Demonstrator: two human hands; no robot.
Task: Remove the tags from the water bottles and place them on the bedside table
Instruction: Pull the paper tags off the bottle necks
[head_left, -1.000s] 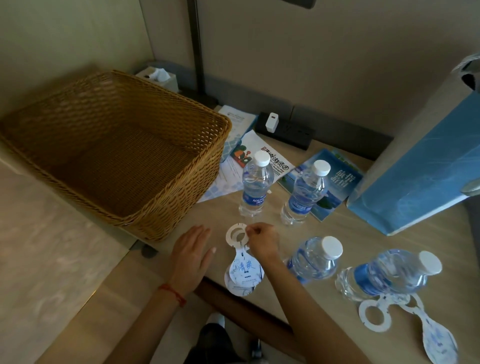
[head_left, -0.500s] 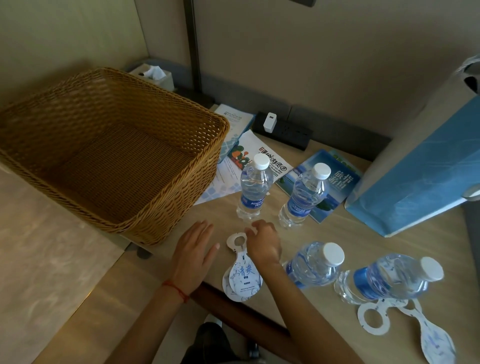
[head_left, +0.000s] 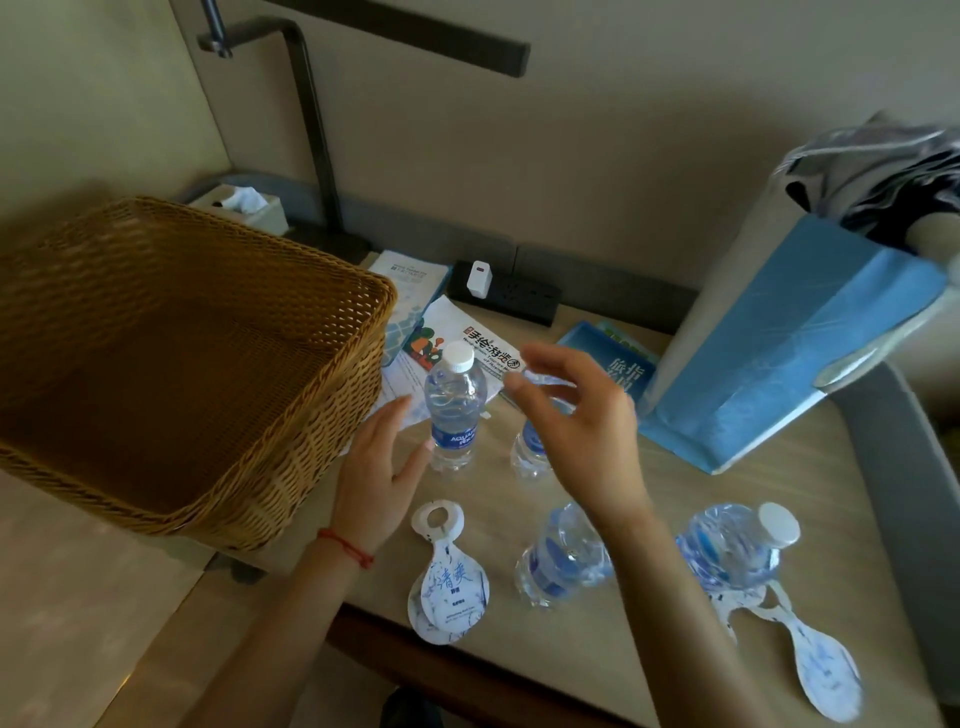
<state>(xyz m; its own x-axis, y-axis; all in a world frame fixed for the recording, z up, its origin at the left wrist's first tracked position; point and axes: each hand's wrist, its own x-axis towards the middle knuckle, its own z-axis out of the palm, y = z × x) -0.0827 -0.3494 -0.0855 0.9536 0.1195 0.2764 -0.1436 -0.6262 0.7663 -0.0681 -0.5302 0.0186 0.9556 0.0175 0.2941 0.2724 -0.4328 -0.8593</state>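
Note:
Several clear water bottles with white caps are on the wooden bedside table (head_left: 649, 499). One bottle (head_left: 454, 410) stands upright, and a second upright bottle (head_left: 527, 454) is mostly hidden behind my right hand (head_left: 576, 421). Two more bottles (head_left: 563, 558) (head_left: 737, 545) lie on their sides. A white and blue paper tag (head_left: 449, 577) lies flat near the front edge. Another tag (head_left: 810, 660) lies at the front right, under the right lying bottle. My left hand (head_left: 379, 467) hovers with relaxed fingers beside the standing bottle. My right hand is raised, fingers spread, holding nothing.
A large wicker basket (head_left: 218, 483) fills the left. Leaflets (head_left: 467, 338) and a blue booklet (head_left: 618, 358) lie at the back, by a black power strip (head_left: 509, 296) with a white charger. A blue paper bag (head_left: 779, 353) leans at the right. A tissue box (head_left: 249, 205) sits behind the basket.
My right hand has let go of the tag, which now lies flat, and lifted toward the upright bottles. My left hand has moved forward next to the left standing bottle.

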